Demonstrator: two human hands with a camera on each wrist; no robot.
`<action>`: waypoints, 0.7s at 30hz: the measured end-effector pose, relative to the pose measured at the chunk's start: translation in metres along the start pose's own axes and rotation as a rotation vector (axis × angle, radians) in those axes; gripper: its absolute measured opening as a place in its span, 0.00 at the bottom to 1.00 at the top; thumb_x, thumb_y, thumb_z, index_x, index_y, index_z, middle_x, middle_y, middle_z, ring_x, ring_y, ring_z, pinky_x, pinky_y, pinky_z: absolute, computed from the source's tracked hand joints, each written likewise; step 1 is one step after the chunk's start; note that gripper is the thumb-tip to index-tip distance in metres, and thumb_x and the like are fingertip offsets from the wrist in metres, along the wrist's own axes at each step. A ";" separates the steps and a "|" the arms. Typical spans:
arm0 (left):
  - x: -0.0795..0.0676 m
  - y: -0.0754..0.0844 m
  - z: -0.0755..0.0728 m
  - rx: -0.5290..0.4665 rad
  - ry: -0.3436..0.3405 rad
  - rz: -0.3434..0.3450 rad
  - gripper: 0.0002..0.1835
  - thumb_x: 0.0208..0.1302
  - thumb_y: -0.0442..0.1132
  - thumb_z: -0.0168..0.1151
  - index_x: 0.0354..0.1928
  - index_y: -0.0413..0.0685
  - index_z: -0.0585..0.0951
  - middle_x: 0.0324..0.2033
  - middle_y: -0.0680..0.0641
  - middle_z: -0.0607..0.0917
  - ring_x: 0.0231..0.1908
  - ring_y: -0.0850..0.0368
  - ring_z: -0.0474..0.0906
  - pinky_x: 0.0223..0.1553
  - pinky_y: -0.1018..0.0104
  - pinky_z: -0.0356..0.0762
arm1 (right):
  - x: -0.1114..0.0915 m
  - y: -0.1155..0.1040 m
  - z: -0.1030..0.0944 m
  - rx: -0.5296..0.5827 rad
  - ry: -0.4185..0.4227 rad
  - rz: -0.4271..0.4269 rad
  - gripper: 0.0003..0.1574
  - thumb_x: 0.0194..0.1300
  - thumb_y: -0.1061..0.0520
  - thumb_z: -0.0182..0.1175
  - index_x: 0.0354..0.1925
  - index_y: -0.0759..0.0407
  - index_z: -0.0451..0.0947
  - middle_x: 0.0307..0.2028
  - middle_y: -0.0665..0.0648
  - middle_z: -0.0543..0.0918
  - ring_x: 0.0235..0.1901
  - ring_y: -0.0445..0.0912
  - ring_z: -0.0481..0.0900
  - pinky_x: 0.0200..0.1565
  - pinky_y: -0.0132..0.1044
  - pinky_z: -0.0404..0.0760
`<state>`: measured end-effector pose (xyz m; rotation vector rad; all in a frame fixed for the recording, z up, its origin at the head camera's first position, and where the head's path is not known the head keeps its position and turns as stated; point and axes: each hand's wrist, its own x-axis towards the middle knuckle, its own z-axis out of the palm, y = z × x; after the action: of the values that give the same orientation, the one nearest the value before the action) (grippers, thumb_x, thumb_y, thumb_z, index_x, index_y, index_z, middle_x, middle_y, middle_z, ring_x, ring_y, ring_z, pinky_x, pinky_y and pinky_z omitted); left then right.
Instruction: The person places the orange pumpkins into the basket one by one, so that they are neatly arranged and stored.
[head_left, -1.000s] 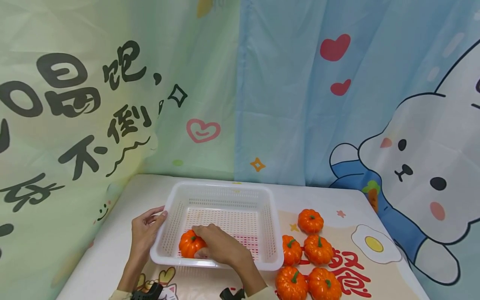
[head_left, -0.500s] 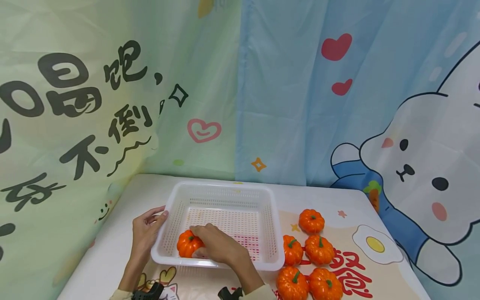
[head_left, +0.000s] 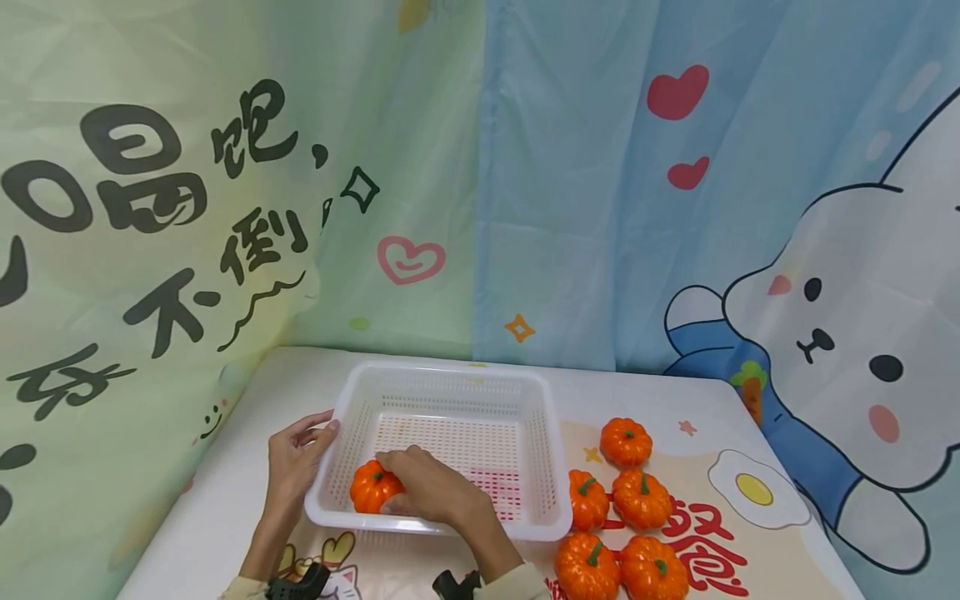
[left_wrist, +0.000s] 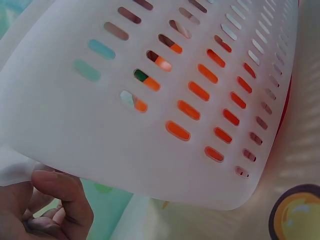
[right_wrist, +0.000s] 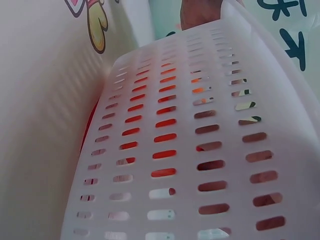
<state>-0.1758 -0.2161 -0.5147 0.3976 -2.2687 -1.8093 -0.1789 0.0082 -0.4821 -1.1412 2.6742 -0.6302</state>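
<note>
A white plastic basket (head_left: pixel 551 450) with slotted walls stands on the table. My left hand (head_left: pixel 296 458) grips its left rim, thumb on top; the left wrist view catches the curled fingers of that hand (left_wrist: pixel 62 200) at the rim. Inside the basket's near-left corner, my right hand (head_left: pixel 435 487) holds an orange toy pumpkin (head_left: pixel 370 488) with a green stem, fingers over its far side and thumb at the near side. Both wrist views look at the basket's outer wall (left_wrist: pixel 100 135), and orange shows through the slots. My right fingertips are partly hidden behind the pumpkin.
Several more orange pumpkins (head_left: pixel 642 498) sit on the table right of the basket, the closest right by its wall. A printed mat (head_left: pixel 780 550) lies under them. A patterned curtain (head_left: pixel 555 208) hangs behind the table's far edge.
My right hand and the pumpkin have shifted slightly left inside the basket, toward its left wall. My left hand stays at the rim. The head view has turned a touch.
</note>
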 end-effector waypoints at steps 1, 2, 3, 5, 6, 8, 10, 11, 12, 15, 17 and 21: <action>0.000 0.000 0.000 -0.002 0.000 -0.002 0.25 0.79 0.51 0.67 0.66 0.41 0.85 0.54 0.34 0.91 0.37 0.58 0.90 0.38 0.72 0.90 | 0.001 0.000 0.000 -0.001 -0.003 -0.005 0.32 0.65 0.56 0.79 0.65 0.57 0.83 0.52 0.48 0.91 0.46 0.39 0.82 0.58 0.29 0.82; 0.000 0.000 0.000 -0.003 -0.001 -0.002 0.25 0.79 0.51 0.67 0.66 0.42 0.85 0.54 0.34 0.91 0.37 0.58 0.90 0.38 0.72 0.90 | 0.002 0.000 0.001 -0.003 -0.005 -0.011 0.30 0.65 0.56 0.79 0.63 0.56 0.83 0.50 0.48 0.90 0.45 0.39 0.81 0.56 0.28 0.81; 0.000 0.000 0.000 -0.004 0.001 -0.003 0.25 0.78 0.51 0.68 0.66 0.42 0.86 0.54 0.34 0.91 0.37 0.58 0.90 0.39 0.72 0.90 | 0.002 0.000 0.001 -0.005 -0.007 -0.011 0.28 0.65 0.56 0.79 0.62 0.55 0.83 0.48 0.47 0.90 0.43 0.38 0.80 0.54 0.27 0.81; 0.001 -0.001 0.000 -0.005 0.000 -0.003 0.25 0.78 0.51 0.67 0.66 0.42 0.86 0.54 0.34 0.91 0.37 0.58 0.90 0.39 0.71 0.90 | 0.003 -0.001 0.002 -0.009 -0.010 -0.006 0.26 0.65 0.55 0.79 0.59 0.54 0.84 0.46 0.45 0.89 0.42 0.37 0.78 0.52 0.27 0.79; 0.001 -0.002 0.000 -0.007 0.000 -0.003 0.25 0.78 0.51 0.68 0.66 0.42 0.86 0.54 0.34 0.91 0.37 0.58 0.90 0.39 0.71 0.90 | 0.003 -0.001 0.002 -0.009 -0.012 -0.003 0.25 0.65 0.55 0.79 0.58 0.53 0.84 0.44 0.45 0.88 0.41 0.37 0.77 0.51 0.27 0.79; 0.001 -0.001 0.000 -0.010 -0.001 0.001 0.25 0.79 0.50 0.68 0.66 0.42 0.85 0.54 0.33 0.91 0.37 0.58 0.90 0.38 0.72 0.90 | 0.003 -0.002 0.002 -0.013 -0.016 0.004 0.25 0.64 0.55 0.79 0.57 0.53 0.84 0.43 0.44 0.88 0.41 0.37 0.76 0.50 0.27 0.78; 0.002 -0.001 0.000 -0.013 -0.003 0.005 0.24 0.79 0.50 0.67 0.67 0.41 0.85 0.53 0.33 0.91 0.37 0.59 0.90 0.38 0.72 0.90 | 0.003 -0.003 0.002 -0.014 -0.019 0.012 0.26 0.64 0.54 0.80 0.58 0.52 0.84 0.43 0.44 0.88 0.41 0.38 0.76 0.51 0.27 0.78; 0.002 -0.001 0.000 -0.016 -0.004 0.005 0.24 0.79 0.49 0.67 0.67 0.40 0.85 0.53 0.33 0.91 0.36 0.60 0.90 0.38 0.72 0.90 | 0.003 -0.003 0.002 -0.015 -0.020 0.014 0.26 0.64 0.54 0.80 0.59 0.52 0.84 0.44 0.44 0.88 0.42 0.38 0.77 0.52 0.28 0.79; 0.002 -0.001 0.000 -0.017 -0.005 0.006 0.24 0.79 0.49 0.67 0.67 0.40 0.85 0.53 0.33 0.91 0.36 0.60 0.90 0.37 0.72 0.90 | 0.003 -0.003 0.002 -0.017 -0.021 0.016 0.27 0.64 0.54 0.80 0.59 0.53 0.84 0.44 0.44 0.88 0.42 0.38 0.77 0.52 0.28 0.79; 0.002 -0.002 0.000 -0.022 -0.010 0.006 0.24 0.79 0.48 0.67 0.67 0.39 0.84 0.53 0.33 0.91 0.36 0.61 0.89 0.37 0.72 0.90 | 0.003 -0.004 0.002 -0.020 -0.023 0.024 0.30 0.65 0.54 0.80 0.62 0.54 0.83 0.47 0.45 0.89 0.45 0.38 0.78 0.55 0.29 0.80; 0.003 -0.002 0.000 -0.021 -0.010 0.003 0.24 0.79 0.48 0.67 0.67 0.40 0.84 0.53 0.33 0.91 0.36 0.61 0.89 0.37 0.73 0.90 | 0.003 -0.004 0.004 -0.025 -0.022 0.025 0.31 0.65 0.55 0.79 0.64 0.54 0.83 0.50 0.46 0.89 0.47 0.39 0.79 0.57 0.29 0.80; 0.003 -0.003 0.000 -0.013 -0.007 -0.002 0.24 0.79 0.48 0.67 0.67 0.40 0.85 0.54 0.32 0.90 0.37 0.60 0.90 0.38 0.73 0.89 | 0.003 -0.005 0.006 -0.043 -0.015 0.041 0.36 0.65 0.55 0.79 0.69 0.56 0.81 0.58 0.48 0.90 0.54 0.42 0.82 0.65 0.31 0.80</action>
<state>-0.1781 -0.2181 -0.5173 0.3915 -2.2612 -1.8282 -0.1759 0.0006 -0.4852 -1.0940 2.7036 -0.5579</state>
